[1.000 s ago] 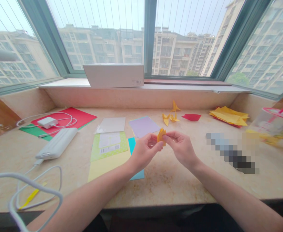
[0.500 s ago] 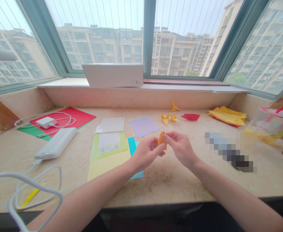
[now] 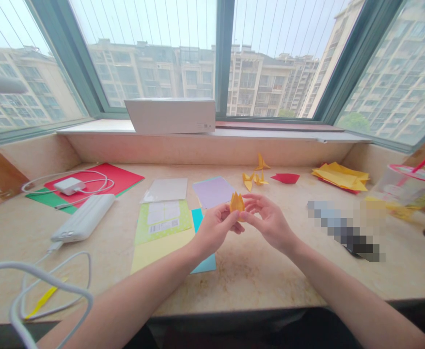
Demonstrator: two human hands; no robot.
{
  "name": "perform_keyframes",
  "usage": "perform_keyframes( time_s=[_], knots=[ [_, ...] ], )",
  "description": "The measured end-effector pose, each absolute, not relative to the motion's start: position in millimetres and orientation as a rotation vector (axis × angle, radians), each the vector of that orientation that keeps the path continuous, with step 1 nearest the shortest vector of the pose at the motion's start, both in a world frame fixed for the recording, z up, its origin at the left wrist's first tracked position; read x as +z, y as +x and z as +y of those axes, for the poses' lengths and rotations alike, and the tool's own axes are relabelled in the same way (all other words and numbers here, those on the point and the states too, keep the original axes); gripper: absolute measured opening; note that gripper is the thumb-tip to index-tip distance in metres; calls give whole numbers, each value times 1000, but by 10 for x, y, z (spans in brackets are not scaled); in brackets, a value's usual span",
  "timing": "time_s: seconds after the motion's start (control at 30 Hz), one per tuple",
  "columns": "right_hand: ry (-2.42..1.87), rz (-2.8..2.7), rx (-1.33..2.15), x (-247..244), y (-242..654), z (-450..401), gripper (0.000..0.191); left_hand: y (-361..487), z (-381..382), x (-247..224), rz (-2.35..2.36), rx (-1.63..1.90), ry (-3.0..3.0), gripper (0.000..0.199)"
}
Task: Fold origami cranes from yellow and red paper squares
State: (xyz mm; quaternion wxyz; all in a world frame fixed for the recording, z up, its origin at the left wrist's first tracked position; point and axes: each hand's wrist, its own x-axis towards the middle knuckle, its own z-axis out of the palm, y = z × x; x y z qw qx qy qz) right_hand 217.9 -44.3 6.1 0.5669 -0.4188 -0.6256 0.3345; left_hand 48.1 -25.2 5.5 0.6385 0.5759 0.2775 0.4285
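Note:
A small yellow origami piece [image 3: 237, 203] with several upright pointed tips is held up over the tabletop. My left hand [image 3: 214, 230] pinches its lower part between thumb and fingers. From the other side, my right hand [image 3: 272, 220] presses its thumb to the lower right edge, its fingers curving behind the piece. The piece's back and base are partly hidden by the fingers. Beyond my hands lie several folded yellow origami pieces [image 3: 247, 181] and a folded red paper piece [image 3: 285, 179].
Purple paper [image 3: 214, 190], a green patterned packet [image 3: 163, 223] and blue paper [image 3: 207, 264] lie left of centre. Farther left are a white power bank [image 3: 85, 217], a cable and red paper [image 3: 125, 179]. A yellow paper stack [image 3: 341, 175] and plastic cup [image 3: 397, 186] stand right.
The yellow origami piece has turned so its pointed tips face up and its broad side shows. My right thumb has moved from its top to its lower edge, and the right fingers have spread.

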Motion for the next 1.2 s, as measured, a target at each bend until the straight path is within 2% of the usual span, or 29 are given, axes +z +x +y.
perform_keyframes(
  time_s=[0.1,0.33,0.6,0.93,1.2],
  knots=[
    [-1033,-1506,765,52,2174,-443,36,467,-253,71,599,970,1304,35],
    [-1059,-1409,809,33,2225,-406,32,468,-250,66,477,922,1389,36],
    [-1065,-1451,799,75,2201,-456,24,456,-291,98,522,978,1343,70],
    [-889,-1435,1050,84,2230,-429,17,444,-297,114,499,968,1391,37],
    [-776,-1537,1004,97,2278,-468,16,452,-319,148,467,998,1285,35]
  ],
)
